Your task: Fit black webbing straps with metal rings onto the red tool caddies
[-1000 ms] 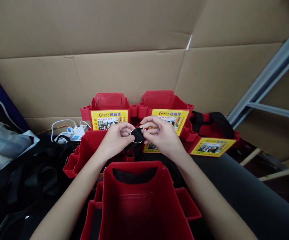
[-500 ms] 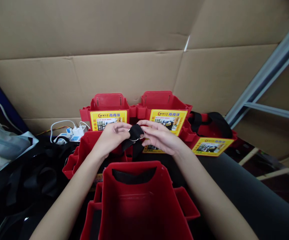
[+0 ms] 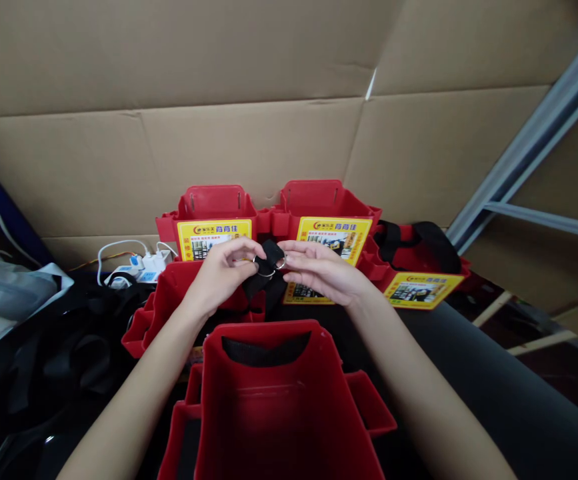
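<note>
Cardboard sheets (image 3: 249,87) wall off the back. Before them stand labelled red bins (image 3: 319,220); nearest the camera sits an open red bin (image 3: 273,407). Above its far rim, the left hand (image 3: 219,273) and right hand (image 3: 326,270) together pinch a black strap (image 3: 269,273) threaded through metal rings (image 3: 265,267).

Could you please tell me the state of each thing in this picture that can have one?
Left hand: pinching the black strap.
Right hand: fingers on the strap.
Black strap: held up, threaded through metal rings.
Near red bin: open, black webbing at its far wall.
Power strip: plugs inserted.
</note>
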The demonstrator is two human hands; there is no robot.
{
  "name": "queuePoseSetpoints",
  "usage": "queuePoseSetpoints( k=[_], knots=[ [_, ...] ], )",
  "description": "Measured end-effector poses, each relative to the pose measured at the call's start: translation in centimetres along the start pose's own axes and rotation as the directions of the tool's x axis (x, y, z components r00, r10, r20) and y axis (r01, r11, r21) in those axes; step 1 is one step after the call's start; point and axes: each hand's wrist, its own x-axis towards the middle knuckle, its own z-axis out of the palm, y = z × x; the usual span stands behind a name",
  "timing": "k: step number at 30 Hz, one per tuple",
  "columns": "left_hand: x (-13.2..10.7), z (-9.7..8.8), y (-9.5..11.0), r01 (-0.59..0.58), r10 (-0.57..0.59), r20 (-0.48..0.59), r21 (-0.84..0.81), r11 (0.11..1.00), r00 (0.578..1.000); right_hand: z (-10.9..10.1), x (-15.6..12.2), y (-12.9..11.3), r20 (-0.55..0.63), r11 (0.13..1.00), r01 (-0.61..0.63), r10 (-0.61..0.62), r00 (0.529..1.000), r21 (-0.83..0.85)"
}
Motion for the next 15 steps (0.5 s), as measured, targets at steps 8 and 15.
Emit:
queuePoseSetpoints(
  k=[8, 15],
  knots=[
    [-0.11, 0.04, -0.01, -0.008, 0.008, 0.023, 0.003, 1.000, 1.000, 0.30, -0.33, -0.33, -0.043, 0.999, 0.005, -0.007, 0.999, -0.042],
    [-0.38, 0.41, 0.10, 0.053, -0.054, 0.001, 0.144, 0.988, 0.999, 0.65, -0.38, -0.03, -0.074, 0.991, 0.009, -0.019, 0.997, -0.134]
  ],
)
